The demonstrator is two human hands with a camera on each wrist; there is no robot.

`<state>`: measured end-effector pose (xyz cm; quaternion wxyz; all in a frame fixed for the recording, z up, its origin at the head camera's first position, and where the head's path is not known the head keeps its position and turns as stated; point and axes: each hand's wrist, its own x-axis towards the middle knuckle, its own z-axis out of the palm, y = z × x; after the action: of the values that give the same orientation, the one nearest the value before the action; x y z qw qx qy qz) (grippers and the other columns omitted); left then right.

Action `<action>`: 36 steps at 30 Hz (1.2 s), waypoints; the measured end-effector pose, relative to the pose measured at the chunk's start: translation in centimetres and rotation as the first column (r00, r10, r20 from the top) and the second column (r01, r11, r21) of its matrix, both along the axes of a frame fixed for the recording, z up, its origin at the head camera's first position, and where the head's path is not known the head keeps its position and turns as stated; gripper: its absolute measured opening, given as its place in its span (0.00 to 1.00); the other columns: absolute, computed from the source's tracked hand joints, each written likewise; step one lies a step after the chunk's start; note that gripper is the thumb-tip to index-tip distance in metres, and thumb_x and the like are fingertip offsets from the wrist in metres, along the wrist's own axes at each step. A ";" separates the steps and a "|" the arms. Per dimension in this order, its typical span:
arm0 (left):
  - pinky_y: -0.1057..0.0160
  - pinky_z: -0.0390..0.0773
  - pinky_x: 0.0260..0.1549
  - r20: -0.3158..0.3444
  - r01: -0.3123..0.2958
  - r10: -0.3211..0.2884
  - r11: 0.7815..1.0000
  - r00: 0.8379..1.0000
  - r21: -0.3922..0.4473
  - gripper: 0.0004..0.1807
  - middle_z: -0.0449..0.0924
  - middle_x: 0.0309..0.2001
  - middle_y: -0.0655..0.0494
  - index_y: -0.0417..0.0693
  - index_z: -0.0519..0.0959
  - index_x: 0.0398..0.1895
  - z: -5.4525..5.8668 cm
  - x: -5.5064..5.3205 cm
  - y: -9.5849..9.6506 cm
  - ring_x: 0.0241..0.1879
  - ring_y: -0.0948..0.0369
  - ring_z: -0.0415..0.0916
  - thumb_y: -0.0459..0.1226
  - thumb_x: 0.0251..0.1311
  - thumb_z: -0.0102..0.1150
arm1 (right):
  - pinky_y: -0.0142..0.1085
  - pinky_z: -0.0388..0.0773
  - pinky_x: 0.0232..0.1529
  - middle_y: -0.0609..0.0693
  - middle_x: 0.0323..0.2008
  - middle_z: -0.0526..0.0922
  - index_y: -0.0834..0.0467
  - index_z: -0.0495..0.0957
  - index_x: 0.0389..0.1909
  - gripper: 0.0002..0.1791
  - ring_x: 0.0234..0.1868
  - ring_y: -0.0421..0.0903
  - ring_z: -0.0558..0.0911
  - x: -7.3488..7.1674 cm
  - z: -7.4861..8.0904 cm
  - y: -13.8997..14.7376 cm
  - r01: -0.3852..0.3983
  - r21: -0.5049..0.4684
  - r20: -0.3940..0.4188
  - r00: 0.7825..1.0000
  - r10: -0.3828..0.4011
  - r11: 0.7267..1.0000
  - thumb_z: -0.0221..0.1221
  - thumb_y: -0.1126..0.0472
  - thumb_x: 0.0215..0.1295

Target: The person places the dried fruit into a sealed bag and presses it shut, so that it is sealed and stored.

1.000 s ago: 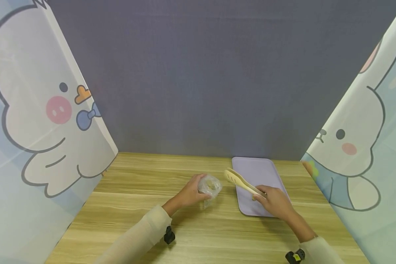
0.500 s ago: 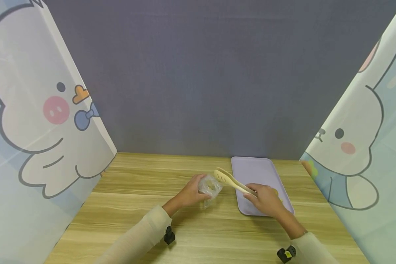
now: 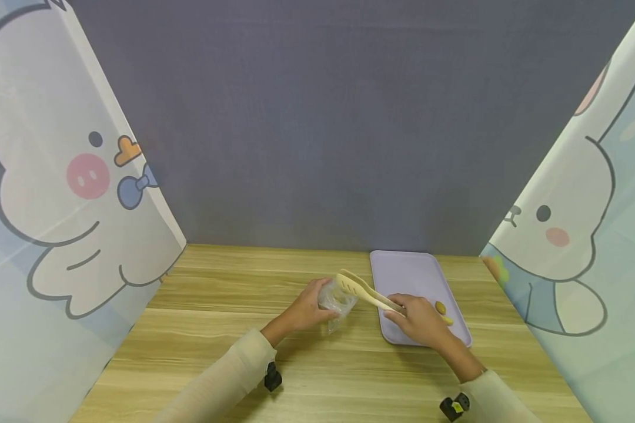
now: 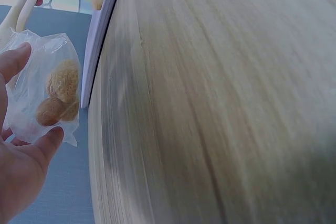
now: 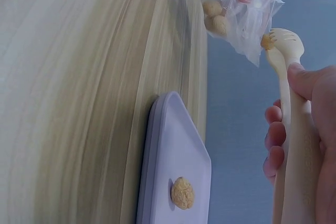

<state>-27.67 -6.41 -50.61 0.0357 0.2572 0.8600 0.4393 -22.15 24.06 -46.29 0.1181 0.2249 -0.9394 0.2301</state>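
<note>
My left hand point(image 3: 306, 309) grips a clear plastic bag point(image 3: 340, 306) between thumb and fingers, above the wooden table. Several walnuts point(image 4: 64, 83) show through the film low in the bag in the left wrist view. Cream slotted tongs point(image 3: 364, 292) are held in my right hand point(image 3: 422, 319), their tips at the bag's open mouth. In the right wrist view a small orange-brown piece point(image 5: 266, 41) sits between the tong tips; most of it is hidden. A walnut point(image 5: 182, 193) lies on the lavender tray point(image 5: 176, 129) below my right hand.
The tray lies flat on the right of the wooden table point(image 3: 211, 376). A brown nut point(image 3: 440, 307) and a yellowish piece point(image 3: 447, 321) show on it beside my right wrist. A grey partition point(image 3: 317, 135) stands behind; printed cartoon panels point(image 3: 26, 194) flank both sides.
My right hand has carried the tongs left, from over the tray to the bag's mouth, uncovering pieces on the tray. My left hand and the bag have stayed almost in place.
</note>
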 end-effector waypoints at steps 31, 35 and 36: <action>0.50 0.76 0.54 0.000 -0.019 0.019 1.000 1.000 0.005 0.48 0.67 0.69 0.43 0.42 0.61 0.75 -0.2 -0.1 -0.2 0.58 0.52 0.72 0.48 0.56 0.74 | 0.34 0.73 0.32 0.43 0.33 0.87 0.58 0.85 0.48 0.16 0.29 0.33 0.75 0.4 -1.0 4.4 0.104 0.026 -0.013 0.995 -0.103 0.994 0.69 0.54 0.63; 0.51 0.77 0.52 -0.001 -0.012 0.012 1.000 1.000 0.010 0.48 0.67 0.69 0.42 0.41 0.61 0.75 -0.1 0.0 0.0 0.56 0.52 0.73 0.49 0.56 0.74 | 0.33 0.70 0.30 0.44 0.32 0.85 0.59 0.84 0.49 0.17 0.27 0.33 0.70 0.7 -1.1 5.4 0.108 0.039 -0.008 0.994 -0.107 0.993 0.69 0.54 0.64; 0.51 0.77 0.52 0.002 -0.010 0.009 1.000 1.000 0.010 0.48 0.66 0.69 0.43 0.42 0.61 0.76 0.0 0.0 0.0 0.56 0.52 0.73 0.49 0.56 0.74 | 0.33 0.70 0.30 0.45 0.33 0.86 0.60 0.84 0.51 0.18 0.27 0.34 0.70 0.8 -1.2 5.6 0.110 0.044 -0.008 0.994 -0.109 0.993 0.68 0.54 0.64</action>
<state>-27.67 -6.39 -50.65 0.0330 0.2529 0.8589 0.4441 -21.33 29.66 -47.44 0.1282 0.1763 -0.9549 0.2017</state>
